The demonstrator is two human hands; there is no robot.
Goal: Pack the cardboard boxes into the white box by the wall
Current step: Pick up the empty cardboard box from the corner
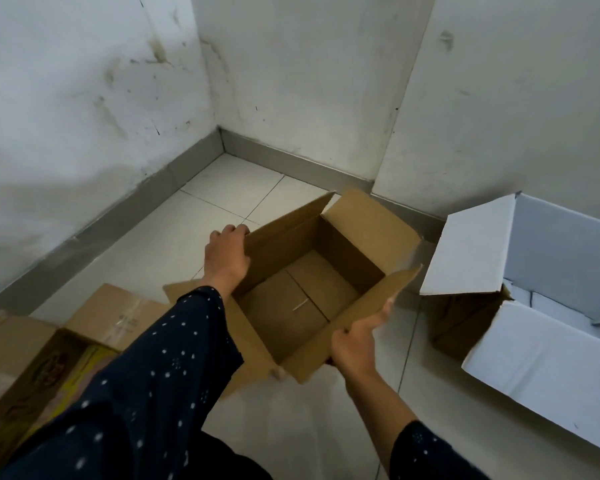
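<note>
An open, empty brown cardboard box (309, 299) hangs tilted above the tiled floor in the middle of the view, its flaps up. My left hand (226, 258) grips its left flap and wall. My right hand (355, 344) holds its near right corner and flap. The large white box (541, 368) stands open at the right against the wall, with white flaps spread and a brown inner face showing. Its inside is only partly visible.
Two more cardboard boxes lie at the lower left: a taped plain one (118, 313) and a printed one with yellow markings (39, 372). A stained white wall corner with a grey skirting (146, 202) closes the floor behind.
</note>
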